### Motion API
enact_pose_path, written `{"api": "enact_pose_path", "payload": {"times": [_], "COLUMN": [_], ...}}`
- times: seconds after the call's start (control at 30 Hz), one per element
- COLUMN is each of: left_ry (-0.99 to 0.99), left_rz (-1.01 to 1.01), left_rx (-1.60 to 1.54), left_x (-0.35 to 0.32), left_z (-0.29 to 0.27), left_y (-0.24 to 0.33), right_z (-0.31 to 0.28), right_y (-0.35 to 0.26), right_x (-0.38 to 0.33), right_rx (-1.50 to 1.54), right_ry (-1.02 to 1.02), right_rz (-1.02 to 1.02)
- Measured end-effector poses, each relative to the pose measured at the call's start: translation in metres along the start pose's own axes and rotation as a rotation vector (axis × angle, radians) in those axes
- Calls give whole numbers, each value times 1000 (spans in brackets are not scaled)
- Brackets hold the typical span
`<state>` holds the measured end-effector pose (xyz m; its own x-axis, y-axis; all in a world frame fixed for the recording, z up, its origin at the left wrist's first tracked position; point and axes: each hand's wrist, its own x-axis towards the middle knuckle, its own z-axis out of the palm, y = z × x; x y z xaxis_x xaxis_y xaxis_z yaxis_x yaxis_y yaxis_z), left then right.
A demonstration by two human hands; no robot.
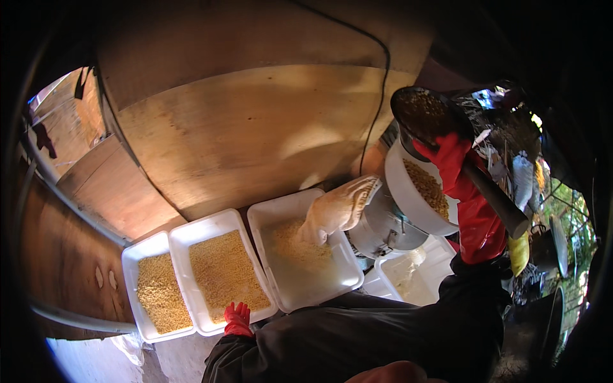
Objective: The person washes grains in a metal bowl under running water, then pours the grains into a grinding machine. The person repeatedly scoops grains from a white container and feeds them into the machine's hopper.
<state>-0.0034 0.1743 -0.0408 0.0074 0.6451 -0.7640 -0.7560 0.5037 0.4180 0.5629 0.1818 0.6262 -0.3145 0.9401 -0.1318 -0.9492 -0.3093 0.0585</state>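
My right hand (450, 163), in a red rubber glove, is closed on a dark round scoop (426, 115) with a thick handle. Grains lie in the scoop, which is raised above a white hopper (401, 167) holding yellow-brown grains. My left hand (237, 319), also red-gloved, has its fingers spread at the near edge of a white tray of grain (263, 276). A metal machine (388, 226) sits under the hopper. From its side a cloth sleeve (338, 207) hangs into another white tray (348, 271), where grains and cloudy liquid show.
A further white tray (132, 271) of yellow grains stands at the far left. Right of the machine is a white tub (434, 281) with pale matter in it. Wooden boards (242, 127) rise behind, with a black cable (386, 70) hanging down. Clutter and a yellow item (519, 254) lie at right.
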Motion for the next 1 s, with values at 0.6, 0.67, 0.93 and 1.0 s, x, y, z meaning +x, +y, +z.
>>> {"api": "enact_pose_path", "payload": {"times": [0.6,0.67,0.93,1.0], "left_ry": [113,123,108,94], "left_rz": [55,59,76,108], "left_rx": [247,261,236,250], "left_x": [-39,-45,-59,-61], "left_z": [52,57,59,54], "left_y": [-12,-16,-22,-26], "right_z": [-125,-125,-131,-128], "right_y": [-145,-146,-155,-157], "right_x": [-132,-135,-143,-141], "right_rx": [-586,-585,-733,-900], "right_ry": [-314,-302,-303,-296], "right_rz": [-360,-330,-437,-453]}}
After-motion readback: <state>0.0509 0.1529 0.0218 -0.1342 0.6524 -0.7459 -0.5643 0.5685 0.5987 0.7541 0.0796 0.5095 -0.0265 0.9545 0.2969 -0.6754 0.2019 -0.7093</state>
